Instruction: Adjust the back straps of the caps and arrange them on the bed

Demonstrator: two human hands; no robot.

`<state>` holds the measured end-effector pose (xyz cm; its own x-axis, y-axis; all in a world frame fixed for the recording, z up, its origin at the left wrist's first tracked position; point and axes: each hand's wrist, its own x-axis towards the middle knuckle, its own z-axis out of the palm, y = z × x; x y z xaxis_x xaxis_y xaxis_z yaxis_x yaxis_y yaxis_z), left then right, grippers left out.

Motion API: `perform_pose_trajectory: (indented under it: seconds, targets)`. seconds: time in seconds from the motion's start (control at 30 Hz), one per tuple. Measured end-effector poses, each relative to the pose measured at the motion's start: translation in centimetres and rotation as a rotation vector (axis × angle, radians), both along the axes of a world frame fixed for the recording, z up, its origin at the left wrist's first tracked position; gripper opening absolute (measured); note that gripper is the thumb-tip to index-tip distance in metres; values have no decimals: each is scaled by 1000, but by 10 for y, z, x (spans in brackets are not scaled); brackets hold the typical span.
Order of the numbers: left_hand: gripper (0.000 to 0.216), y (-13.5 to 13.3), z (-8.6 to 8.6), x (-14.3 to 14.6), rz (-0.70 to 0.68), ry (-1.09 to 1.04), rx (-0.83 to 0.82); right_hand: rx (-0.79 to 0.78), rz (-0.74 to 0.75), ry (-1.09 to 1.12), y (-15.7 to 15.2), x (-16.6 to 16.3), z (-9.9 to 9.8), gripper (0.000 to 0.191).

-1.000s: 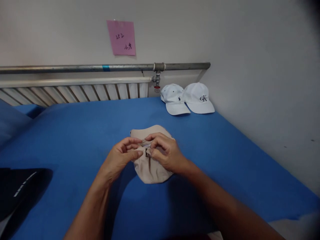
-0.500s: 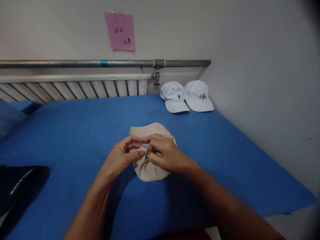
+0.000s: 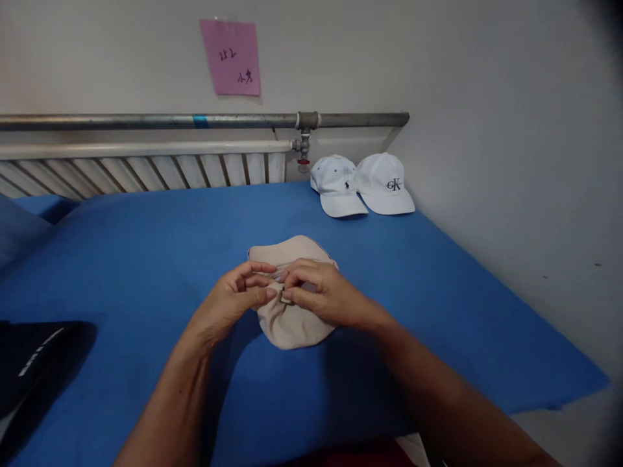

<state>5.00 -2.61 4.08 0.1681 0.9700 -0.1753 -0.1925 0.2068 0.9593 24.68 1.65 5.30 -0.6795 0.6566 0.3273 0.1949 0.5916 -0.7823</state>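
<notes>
A beige baseball cap [image 3: 294, 331] lies on the blue surface in front of me, its brim [image 3: 292, 248] pointing away. Both of my hands are at the strap opening in its middle. My left hand [image 3: 238, 292] has its fingers curled over the left side of the opening, the thumb pressed on the fabric. With thumb and forefinger, my right hand [image 3: 318, 292] pinches the cap's strap [image 3: 285, 296] close to the left thumb. My fingers hide part of the strap and the fastening.
Two white caps, one with a small rider emblem [image 3: 338, 188] and one with letters [image 3: 384, 185], sit side by side at the back right. A dark item with white lettering [image 3: 39, 357] lies at the left. Behind the blue bedding [image 3: 146, 259] are a radiator [image 3: 180, 172] and pipes.
The right thumb and forefinger have closed tighter on the strap and turned it a little. The left hand has shifted slightly left. The whole view has moved slightly.
</notes>
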Motion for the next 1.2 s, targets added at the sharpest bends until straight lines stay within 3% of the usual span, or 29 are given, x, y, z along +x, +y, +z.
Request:
perform_pose_trajectory:
  seconds: [0.33,0.57,0.7,0.83,1.2]
  targets:
    - [33,2,-2,8,134,-48,-14,15,57,-35,-2,-1,1,11]
    - [32,1,-7,7,14,-8,-63,40,-44,-26,-2,-5,-3,12]
    - [30,0,-7,8,35,-23,-46,-118,-26,98,-3,0,1,7]
    - [28,0,-6,8,98,-43,-23,-311,-24,72,-2,8,6,20]
    - [27,1,-1,9,85,-171,-88,-494,49,178,-1,3,-5,18]
